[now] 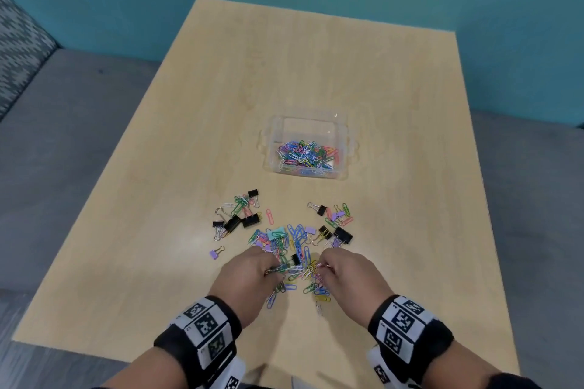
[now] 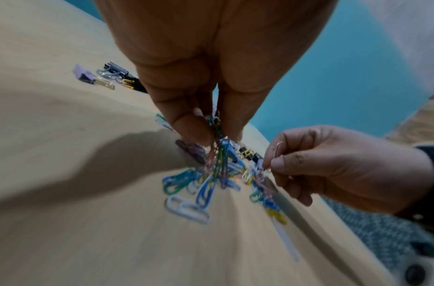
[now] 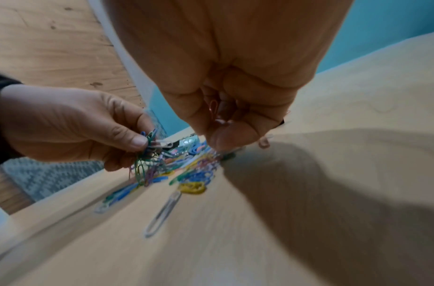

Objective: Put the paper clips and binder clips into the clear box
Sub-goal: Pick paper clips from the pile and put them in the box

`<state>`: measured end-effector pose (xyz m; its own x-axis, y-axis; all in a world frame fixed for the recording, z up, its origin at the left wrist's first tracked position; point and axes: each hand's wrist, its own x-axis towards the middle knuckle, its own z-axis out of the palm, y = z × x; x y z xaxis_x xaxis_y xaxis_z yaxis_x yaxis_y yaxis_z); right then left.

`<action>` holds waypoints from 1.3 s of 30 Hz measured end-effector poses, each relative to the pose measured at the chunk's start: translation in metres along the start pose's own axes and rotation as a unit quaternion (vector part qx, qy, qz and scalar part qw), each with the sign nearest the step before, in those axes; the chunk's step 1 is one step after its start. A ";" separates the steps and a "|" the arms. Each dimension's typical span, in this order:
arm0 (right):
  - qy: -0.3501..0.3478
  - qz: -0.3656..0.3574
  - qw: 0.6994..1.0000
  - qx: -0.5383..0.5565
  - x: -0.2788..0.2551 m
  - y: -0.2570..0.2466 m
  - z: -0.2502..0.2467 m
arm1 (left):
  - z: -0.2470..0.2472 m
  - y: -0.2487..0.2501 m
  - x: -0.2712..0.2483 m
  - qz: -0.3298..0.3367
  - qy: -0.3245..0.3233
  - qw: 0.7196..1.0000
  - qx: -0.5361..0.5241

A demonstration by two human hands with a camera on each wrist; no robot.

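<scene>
Left hand (image 1: 249, 275) pinching tangled paper clips (image 2: 217, 154); right hand (image 1: 344, 271) pinching one pink clip (image 2: 276, 152). Light, slick, snag-prone (probably); best pinched in bunches.

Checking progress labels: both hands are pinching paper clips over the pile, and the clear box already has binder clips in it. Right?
Not quite. The clear box holds only paper clips, as the head view shows; the binder clips lie on the table. Left hand and right hand do pinch paper clips.
</scene>
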<state>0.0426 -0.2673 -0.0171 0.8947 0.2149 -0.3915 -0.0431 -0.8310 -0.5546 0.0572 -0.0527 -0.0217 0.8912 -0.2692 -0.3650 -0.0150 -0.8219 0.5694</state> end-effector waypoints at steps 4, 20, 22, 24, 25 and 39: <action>-0.011 0.038 0.987 0.154 0.009 0.001 -0.016 | -0.023 0.005 0.009 -0.054 -0.025 0.989 -0.137; 0.115 0.053 0.992 0.023 0.156 -0.029 -0.124 | -0.108 0.065 0.166 -0.011 0.092 0.976 -0.198; 0.139 0.041 0.989 0.009 0.135 -0.022 -0.122 | -0.107 0.051 0.152 -0.009 0.110 0.984 -0.137; 0.147 0.016 0.989 0.014 0.103 -0.011 -0.107 | -0.103 0.034 0.121 -0.012 0.122 0.987 -0.100; 0.126 0.011 0.992 0.011 0.084 -0.005 -0.095 | -0.096 0.024 0.101 -0.020 0.114 0.989 -0.088; 0.046 0.024 0.996 -0.077 -0.035 0.010 0.038 | 0.019 -0.035 -0.038 0.019 0.021 0.999 0.034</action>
<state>-0.0059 -0.2634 -0.0373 0.9309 0.1314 -0.3407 -0.0235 -0.9096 -0.4148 0.0152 -0.0237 -0.0421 0.9076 -0.2812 -0.3118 -0.0795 -0.8443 0.5300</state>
